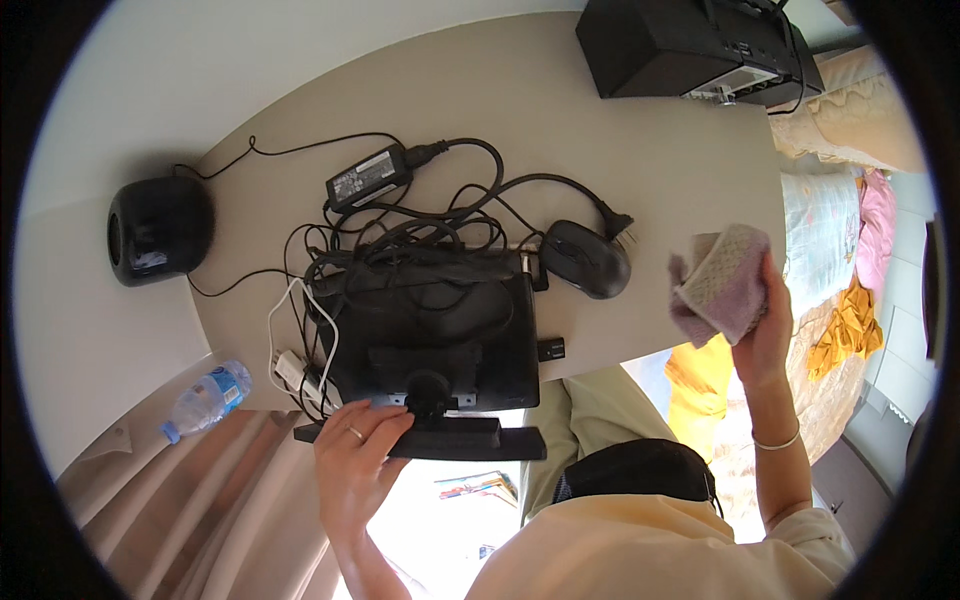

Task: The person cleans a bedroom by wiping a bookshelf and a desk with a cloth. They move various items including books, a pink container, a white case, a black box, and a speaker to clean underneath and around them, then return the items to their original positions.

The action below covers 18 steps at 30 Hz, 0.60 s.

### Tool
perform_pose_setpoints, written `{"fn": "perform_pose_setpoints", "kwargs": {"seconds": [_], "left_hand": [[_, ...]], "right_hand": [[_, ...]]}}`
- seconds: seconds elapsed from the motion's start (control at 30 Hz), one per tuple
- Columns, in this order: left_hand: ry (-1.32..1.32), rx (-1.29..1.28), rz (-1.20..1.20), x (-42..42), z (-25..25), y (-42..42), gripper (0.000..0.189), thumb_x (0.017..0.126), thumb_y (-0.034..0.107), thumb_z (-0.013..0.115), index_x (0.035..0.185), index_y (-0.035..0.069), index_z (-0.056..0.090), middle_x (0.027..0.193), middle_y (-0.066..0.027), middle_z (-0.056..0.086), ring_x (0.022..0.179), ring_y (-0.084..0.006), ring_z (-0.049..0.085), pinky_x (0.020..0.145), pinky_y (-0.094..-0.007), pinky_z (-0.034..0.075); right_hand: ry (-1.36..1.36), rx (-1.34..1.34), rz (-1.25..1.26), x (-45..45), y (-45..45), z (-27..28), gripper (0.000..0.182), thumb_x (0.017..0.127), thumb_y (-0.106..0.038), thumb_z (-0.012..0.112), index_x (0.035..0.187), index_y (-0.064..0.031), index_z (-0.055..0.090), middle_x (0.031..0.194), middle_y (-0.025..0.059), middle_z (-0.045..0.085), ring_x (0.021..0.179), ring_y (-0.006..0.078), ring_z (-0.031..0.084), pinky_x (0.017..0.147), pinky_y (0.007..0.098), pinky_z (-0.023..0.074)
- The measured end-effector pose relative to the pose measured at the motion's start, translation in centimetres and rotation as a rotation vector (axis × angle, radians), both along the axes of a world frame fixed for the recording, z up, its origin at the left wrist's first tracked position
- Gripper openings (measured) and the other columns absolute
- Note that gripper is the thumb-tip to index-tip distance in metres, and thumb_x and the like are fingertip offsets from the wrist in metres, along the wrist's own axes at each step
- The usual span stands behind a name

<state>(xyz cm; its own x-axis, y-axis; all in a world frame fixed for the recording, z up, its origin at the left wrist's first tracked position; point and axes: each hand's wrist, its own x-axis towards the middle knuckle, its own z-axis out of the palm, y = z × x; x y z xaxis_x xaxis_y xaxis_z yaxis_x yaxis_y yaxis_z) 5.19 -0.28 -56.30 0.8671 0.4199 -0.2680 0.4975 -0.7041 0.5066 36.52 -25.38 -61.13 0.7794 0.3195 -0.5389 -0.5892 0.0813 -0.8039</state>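
My left hand (360,450), with a ring on one finger, grips the small black monitor (442,375) by its stand (480,439) near the front edge of the desk. The monitor's back faces up, and a tangle of black cables (420,232) lies over and behind it. At the right, my right hand (765,330) holds a folded purple and grey cloth (724,285) by the desk's right part. Between monitor and cloth lies a black computer mouse (585,259). A black power adapter (367,178) rests behind the cables, and a white charger (296,371) sits left of the monitor.
On the beige desk (480,90), a round black speaker (161,231) stands at the left and a large black device (690,56) at the back right. A plastic bottle (206,401) lies at the left. A bed with fabrics (825,232) is beyond the right edge.
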Motion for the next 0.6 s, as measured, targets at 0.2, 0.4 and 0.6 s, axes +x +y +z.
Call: {"fn": "perform_pose_setpoints", "kwargs": {"seconds": [0.2, 0.4, 0.6], "left_hand": [[-0.036, 0.030, 0.044, 1.3, -1.0, 1.3, 0.044, 0.052, 0.009, 0.081, 0.093, 0.005, 0.065, 0.095, -0.0046, 0.067, 0.091, -0.0247, 0.063, 0.093, -0.0438, 0.048], [-0.097, 0.378, 0.170, 1.0, -0.6, -1.2, 0.055, 0.057, 0.021, 0.087, 0.105, 0.009, 0.064, 0.118, -0.0124, 0.057, 0.111, -0.0336, 0.053, 0.104, -0.0546, 0.037], [-0.431, 0.268, 0.934, -6.0, -5.4, -11.3, 0.031, 0.087, 0.012, 0.067, 0.114, 0.005, 0.052, 0.099, -0.0077, 0.054, 0.091, -0.0170, 0.055, 0.080, -0.0285, 0.043]], "right_hand": [[-0.537, -0.324, 0.253, 1.2, 2.3, 0.5, 0.026, 0.099, -0.024, 0.051, 0.101, -0.0008, 0.062, 0.096, 0.0022, 0.063, 0.087, 0.0095, 0.057, 0.078, 0.0259, 0.0473], [-1.356, -0.338, 0.664, 0.5, 16.0, -0.7, 0.026, 0.090, -0.028, 0.063, 0.098, -0.0040, 0.060, 0.087, 0.0088, 0.061, 0.073, 0.0248, 0.061, 0.063, 0.0337, 0.0484], [-1.610, -0.249, 1.106, -1.6, 28.7, -7.3, 0.045, 0.081, -0.031, 0.071, 0.114, -0.0061, 0.055, 0.108, 0.0120, 0.058, 0.103, 0.0296, 0.056, 0.084, 0.0401, 0.0487]]}}
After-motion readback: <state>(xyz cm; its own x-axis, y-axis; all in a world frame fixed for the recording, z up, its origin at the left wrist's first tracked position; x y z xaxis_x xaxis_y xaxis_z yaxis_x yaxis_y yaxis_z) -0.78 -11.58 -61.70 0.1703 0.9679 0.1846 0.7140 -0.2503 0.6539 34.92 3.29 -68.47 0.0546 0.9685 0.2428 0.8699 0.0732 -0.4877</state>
